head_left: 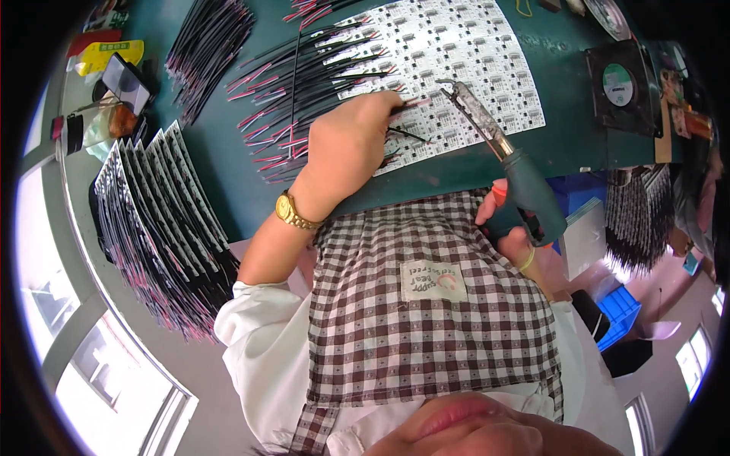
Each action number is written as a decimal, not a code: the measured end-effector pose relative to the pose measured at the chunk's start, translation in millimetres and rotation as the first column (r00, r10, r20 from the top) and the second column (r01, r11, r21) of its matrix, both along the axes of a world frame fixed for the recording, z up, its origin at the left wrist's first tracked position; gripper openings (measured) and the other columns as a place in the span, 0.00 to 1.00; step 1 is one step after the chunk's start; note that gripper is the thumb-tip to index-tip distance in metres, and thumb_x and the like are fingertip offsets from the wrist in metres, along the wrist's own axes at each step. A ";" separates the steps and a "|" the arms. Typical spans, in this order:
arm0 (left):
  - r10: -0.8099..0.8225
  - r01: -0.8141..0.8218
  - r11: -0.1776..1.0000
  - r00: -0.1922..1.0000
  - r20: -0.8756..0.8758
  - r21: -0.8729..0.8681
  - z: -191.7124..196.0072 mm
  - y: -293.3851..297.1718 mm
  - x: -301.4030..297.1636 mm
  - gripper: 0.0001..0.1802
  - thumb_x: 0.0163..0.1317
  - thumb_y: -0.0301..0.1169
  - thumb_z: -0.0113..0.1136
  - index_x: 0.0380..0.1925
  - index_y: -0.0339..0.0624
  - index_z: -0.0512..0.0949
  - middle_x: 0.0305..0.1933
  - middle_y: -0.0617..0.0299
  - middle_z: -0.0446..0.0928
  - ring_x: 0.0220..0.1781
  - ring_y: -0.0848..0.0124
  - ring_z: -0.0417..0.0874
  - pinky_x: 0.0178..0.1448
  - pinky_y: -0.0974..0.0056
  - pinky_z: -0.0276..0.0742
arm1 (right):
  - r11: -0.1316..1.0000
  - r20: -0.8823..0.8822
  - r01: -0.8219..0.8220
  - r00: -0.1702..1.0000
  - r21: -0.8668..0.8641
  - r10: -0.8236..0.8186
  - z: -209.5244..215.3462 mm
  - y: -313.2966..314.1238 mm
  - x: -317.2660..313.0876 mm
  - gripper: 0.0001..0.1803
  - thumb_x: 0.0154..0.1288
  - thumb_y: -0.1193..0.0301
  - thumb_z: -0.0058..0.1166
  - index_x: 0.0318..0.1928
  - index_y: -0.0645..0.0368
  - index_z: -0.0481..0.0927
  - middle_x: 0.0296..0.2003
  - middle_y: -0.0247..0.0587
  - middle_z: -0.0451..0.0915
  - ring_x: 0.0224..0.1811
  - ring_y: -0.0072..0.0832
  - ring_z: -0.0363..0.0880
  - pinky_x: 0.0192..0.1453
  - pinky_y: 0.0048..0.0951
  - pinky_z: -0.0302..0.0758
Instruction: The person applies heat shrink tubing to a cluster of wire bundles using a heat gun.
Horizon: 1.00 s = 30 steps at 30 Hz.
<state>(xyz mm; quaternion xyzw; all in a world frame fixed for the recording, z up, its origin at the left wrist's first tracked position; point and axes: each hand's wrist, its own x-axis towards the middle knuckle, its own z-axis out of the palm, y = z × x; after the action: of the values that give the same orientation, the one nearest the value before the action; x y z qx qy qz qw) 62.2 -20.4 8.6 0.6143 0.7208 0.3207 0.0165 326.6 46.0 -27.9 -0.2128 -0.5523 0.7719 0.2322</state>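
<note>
My left hand (348, 140), with a gold watch at the wrist, lies over the left part of a white circuit board sheet (479, 64). Its fingers are pinched on a black wire (411, 103) whose bare-looking tip points right across the sheet. My right hand (517, 242) is wrapped round the dark green grip of a soldering gun (531, 190) with an orange trigger. The gun's metal tip hovers just right of the pinched fingers, apart from the wire. Rows of black wires with red and white ends (266, 95) fan leftward off the sheet's left edge.
On the green table (209, 163) a loose bundle of black wires (209, 49) lies at far left. Wired boards (163, 220) stand stacked left of the table. A black fan (620, 87) stands at right, with more wired boards (639, 216) and a blue crate (617, 315) beyond.
</note>
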 end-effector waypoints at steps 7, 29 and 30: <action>0.213 -0.066 0.958 0.817 0.535 -0.280 11.9 6.8 -2.6 0.07 0.53 0.26 0.64 0.29 0.33 0.78 0.25 0.66 0.78 0.26 0.84 0.73 0.31 0.76 0.70 | 0.993 -0.006 0.066 0.998 -0.101 -0.067 -7.9 -2.7 6.0 0.44 0.55 0.38 0.51 0.60 0.60 0.63 0.29 0.37 0.71 0.29 0.23 0.70 0.34 0.25 0.66; 0.271 -0.187 0.942 0.913 0.305 -0.278 8.5 9.5 1.8 0.07 0.49 0.27 0.64 0.27 0.35 0.80 0.22 0.61 0.79 0.24 0.81 0.78 0.32 0.75 0.73 | 0.982 0.196 -0.162 0.964 -0.100 0.179 10.7 5.4 9.2 0.33 0.54 0.45 0.60 0.47 0.59 0.68 0.35 0.38 0.72 0.37 0.25 0.70 0.43 0.27 0.68; 0.274 -0.188 0.941 0.911 0.308 -0.280 7.0 9.6 1.9 0.07 0.49 0.27 0.64 0.27 0.35 0.80 0.22 0.61 0.79 0.24 0.81 0.78 0.32 0.75 0.73 | 0.981 0.199 -0.164 0.963 -0.102 0.182 9.8 5.1 8.7 0.33 0.54 0.45 0.60 0.47 0.59 0.68 0.35 0.38 0.72 0.37 0.25 0.70 0.43 0.27 0.68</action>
<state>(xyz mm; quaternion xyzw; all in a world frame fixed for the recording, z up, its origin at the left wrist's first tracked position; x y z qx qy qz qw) 64.0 -10.8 15.6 0.4521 0.8087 0.3311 0.1787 335.4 51.1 -18.1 -0.2527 -0.5568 0.7854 0.0959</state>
